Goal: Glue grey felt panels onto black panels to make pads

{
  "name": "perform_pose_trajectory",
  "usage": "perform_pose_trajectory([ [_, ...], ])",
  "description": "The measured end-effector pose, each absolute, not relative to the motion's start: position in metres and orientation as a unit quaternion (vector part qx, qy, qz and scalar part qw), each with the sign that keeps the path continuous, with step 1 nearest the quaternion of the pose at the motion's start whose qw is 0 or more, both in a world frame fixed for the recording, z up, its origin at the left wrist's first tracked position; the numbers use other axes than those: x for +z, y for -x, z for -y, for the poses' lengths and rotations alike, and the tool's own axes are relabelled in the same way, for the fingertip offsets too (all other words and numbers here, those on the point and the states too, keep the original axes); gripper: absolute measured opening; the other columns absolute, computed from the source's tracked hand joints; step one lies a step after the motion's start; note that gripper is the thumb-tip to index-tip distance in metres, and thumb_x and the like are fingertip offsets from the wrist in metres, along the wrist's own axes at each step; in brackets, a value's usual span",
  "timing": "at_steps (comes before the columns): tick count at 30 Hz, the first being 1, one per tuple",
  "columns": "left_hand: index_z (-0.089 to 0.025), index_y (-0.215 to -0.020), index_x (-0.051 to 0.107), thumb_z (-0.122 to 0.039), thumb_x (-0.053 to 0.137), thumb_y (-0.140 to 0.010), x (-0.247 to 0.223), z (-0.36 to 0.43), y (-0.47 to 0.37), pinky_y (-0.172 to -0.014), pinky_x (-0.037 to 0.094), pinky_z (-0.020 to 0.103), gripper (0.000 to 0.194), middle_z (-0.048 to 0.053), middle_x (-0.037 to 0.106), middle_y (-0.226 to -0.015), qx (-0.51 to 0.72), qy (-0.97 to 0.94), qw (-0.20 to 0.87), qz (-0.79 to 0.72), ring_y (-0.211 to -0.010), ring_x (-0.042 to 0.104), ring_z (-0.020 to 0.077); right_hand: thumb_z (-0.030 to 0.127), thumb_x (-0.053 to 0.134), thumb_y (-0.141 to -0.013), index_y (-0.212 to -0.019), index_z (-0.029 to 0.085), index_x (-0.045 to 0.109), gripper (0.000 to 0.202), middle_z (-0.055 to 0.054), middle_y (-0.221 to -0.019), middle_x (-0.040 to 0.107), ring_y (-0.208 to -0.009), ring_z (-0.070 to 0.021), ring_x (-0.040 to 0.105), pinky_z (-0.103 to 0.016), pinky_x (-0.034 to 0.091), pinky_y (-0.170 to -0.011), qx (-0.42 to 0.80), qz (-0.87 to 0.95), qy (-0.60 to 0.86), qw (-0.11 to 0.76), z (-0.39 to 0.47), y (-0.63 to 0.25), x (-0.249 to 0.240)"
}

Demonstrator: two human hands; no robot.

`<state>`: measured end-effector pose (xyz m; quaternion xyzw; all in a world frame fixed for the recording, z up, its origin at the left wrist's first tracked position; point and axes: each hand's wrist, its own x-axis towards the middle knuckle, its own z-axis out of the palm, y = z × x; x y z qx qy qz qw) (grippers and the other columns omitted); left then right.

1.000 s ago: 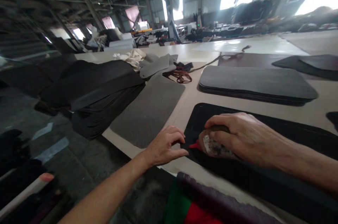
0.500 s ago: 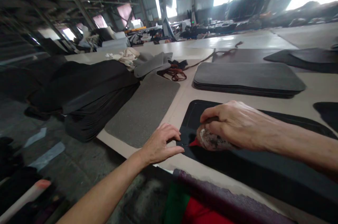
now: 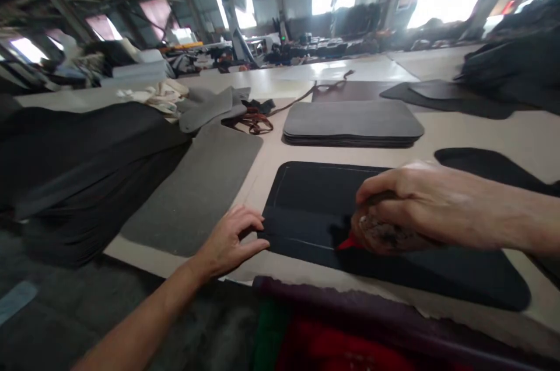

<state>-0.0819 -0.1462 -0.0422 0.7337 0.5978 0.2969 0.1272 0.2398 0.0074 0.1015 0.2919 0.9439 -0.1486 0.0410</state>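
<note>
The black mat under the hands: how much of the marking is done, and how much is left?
Done: a thin line follows the black mat's far and left edges. In hand: the right hand presses a red-tipped tool near the front edge; the left hand steadies the corner. Left: the right part shows no line.

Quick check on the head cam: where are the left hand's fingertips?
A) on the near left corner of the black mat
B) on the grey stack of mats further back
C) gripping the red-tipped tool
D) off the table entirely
A: the left hand lies flat with its fingertips on the near left corner of the black mat, while the right hand holds the red-tipped tool on that mat.
</note>
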Motion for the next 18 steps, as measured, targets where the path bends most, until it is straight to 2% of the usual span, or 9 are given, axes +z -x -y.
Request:
perform_pose_trajectory([
  [8,-0.025,-0.094,0.064,-0.041,0.071,-0.089,-0.046,0.145,0.090,-0.094,0.046,0.036,0.019,0.004,0.065,-0.112,0.262,-0.737,0.110,-0.613,-0.109,0.059,0.0225,0.034,0.047,-0.089,-0.095,0.024,0.075,0.030,-0.003,-0.091,0.071,-0.078,-0.0223,0.067,-0.027,0.049,-0.064,-0.216,-0.883,-0.413,0.051,0.005,-0.311,0.110],
  [13,-0.026,-0.095,0.066,-0.051,0.071,-0.087,-0.050,0.142,0.097,-0.096,0.047,0.035,0.027,0.003,0.066,-0.113,0.246,-0.740,0.087,-0.620,-0.110,0.061,0.0235,0.035,0.041,-0.094,-0.098,0.023,0.076,0.038,-0.004,-0.101,0.072,-0.085,-0.0218,0.067,-0.027,0.050,-0.070,-0.201,-0.866,-0.457,0.020,0.013,-0.363,0.109],
  [18,-0.026,-0.093,0.066,-0.056,0.070,-0.085,-0.052,0.140,0.100,-0.096,0.050,0.035,0.031,0.004,0.067,-0.112,0.247,-0.737,0.071,-0.625,-0.108,0.063,0.0240,0.037,0.040,-0.090,-0.095,0.022,0.078,0.041,-0.007,-0.113,0.071,-0.094,-0.0267,0.067,-0.031,0.052,-0.077,-0.179,-0.848,-0.498,0.012,0.021,-0.402,0.113],
])
